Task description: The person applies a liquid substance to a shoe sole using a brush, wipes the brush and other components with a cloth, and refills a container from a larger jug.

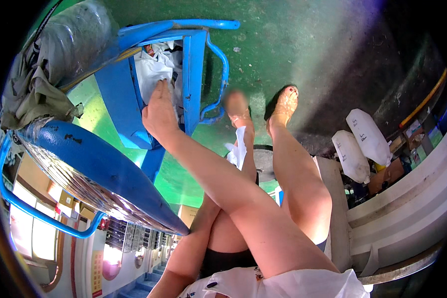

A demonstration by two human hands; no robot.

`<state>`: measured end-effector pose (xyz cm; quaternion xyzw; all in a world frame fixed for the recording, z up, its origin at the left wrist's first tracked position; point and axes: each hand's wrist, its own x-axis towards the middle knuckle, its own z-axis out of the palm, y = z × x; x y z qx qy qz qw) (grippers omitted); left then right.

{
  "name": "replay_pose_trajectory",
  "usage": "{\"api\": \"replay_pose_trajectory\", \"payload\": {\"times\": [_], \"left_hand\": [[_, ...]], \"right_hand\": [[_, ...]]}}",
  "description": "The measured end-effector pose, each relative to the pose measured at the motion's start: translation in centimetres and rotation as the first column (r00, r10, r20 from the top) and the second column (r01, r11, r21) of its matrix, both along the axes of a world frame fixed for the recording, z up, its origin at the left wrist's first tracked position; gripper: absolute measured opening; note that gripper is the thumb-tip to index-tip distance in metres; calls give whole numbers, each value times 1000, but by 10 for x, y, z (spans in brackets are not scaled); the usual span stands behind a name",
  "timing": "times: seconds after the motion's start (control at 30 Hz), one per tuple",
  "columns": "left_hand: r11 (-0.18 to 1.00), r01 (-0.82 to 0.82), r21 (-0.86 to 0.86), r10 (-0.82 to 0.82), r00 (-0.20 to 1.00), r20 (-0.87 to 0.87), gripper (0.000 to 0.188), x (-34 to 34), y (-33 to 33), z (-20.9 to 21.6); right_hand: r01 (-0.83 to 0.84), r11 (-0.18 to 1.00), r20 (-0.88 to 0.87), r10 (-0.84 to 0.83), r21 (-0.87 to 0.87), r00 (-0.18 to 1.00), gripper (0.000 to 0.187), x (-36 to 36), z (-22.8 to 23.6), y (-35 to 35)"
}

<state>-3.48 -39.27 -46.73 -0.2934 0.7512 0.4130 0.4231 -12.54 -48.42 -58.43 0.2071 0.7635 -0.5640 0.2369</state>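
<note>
My right hand (160, 110) reaches across to the left, over a narrow blue metal box (194, 74). White cloth-like pieces (153, 70) fill the box, and my fingertips rest on them, fingers stretched out close together. The thumb is out of sight. My left forearm (184, 256) rises from the lower edge and passes beneath the right forearm, so its hand is hidden. A thin, crumpled white piece (238, 148) sticks up beyond the right forearm, in front of my left shin. Whether the left hand holds it, I cannot tell.
Blue tubing (225, 69) frames the box. Nearer on the left is a long, curved blue metal part (94, 169). Grey-green cloth (39, 104) and clear plastic wrapping (84, 37) hang at the far left. Two white plastic containers (367, 136) lie at the right, beside mixed clutter.
</note>
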Motion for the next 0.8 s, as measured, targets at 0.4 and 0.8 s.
{"api": "replay_pose_trajectory", "payload": {"times": [0.4,0.8], "left_hand": [[991,107,76,-105,994,-34,15,60,-36,-16],[993,115,37,-110,988,-108,11,46,-25,-6]], "right_hand": [[-866,-10,231,965,501,122,47,-37,-42,35],[-920,2,298,946,393,129,49,-28,-67,8]]}}
